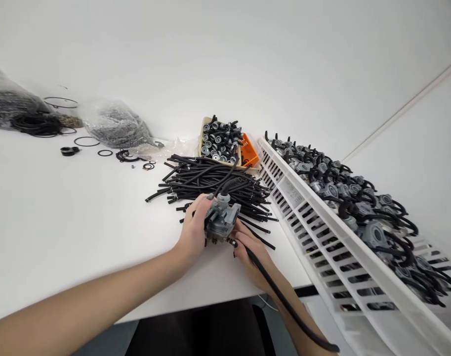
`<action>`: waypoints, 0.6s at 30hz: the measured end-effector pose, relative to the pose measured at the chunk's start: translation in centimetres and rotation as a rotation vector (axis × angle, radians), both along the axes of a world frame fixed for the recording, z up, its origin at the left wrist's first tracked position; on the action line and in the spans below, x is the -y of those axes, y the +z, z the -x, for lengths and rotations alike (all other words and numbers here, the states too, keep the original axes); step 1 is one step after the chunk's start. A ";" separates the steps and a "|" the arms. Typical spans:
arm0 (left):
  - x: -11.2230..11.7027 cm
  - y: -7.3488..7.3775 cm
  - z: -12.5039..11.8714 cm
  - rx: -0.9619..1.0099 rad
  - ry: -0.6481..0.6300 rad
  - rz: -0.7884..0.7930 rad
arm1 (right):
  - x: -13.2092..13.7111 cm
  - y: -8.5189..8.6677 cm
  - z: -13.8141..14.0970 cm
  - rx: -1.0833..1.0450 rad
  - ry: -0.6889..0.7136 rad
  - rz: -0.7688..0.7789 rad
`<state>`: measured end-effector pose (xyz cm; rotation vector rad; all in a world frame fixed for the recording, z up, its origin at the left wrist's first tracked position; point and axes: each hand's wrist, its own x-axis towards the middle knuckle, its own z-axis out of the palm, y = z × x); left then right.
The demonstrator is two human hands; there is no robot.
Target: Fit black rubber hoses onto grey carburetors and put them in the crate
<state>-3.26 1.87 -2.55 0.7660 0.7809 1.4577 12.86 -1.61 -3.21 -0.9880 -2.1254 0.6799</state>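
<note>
My left hand grips a grey metal carburetor from its left side, just above the white table. A short black hose rises from the carburetor's top. My right hand is closed on a long black rubber hose, pinching its end against the carburetor's lower right side. The hose trails back along my right forearm toward the bottom edge of the view. Right behind the carburetor lies a pile of cut black hoses.
A white slatted crate at the right holds several carburetors with hoses fitted. Behind the hose pile stand a tan box of small round parts and an orange bin. Plastic bags and loose black rings lie at the far left.
</note>
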 end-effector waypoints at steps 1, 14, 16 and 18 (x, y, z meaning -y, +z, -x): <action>0.1 0.1 0.0 -0.036 0.007 -0.041 | -0.1 0.0 0.1 0.003 0.001 -0.008; -1.1 -0.2 0.4 -0.009 0.005 -0.047 | -0.5 -1.0 0.0 -0.109 0.006 0.004; -1.3 -0.3 0.4 0.044 0.015 -0.028 | -0.3 -1.1 -0.2 -0.143 -0.030 -0.003; -1.4 -0.2 0.5 0.074 -0.010 -0.030 | 0.0 -1.1 -0.4 -0.171 -0.071 -0.025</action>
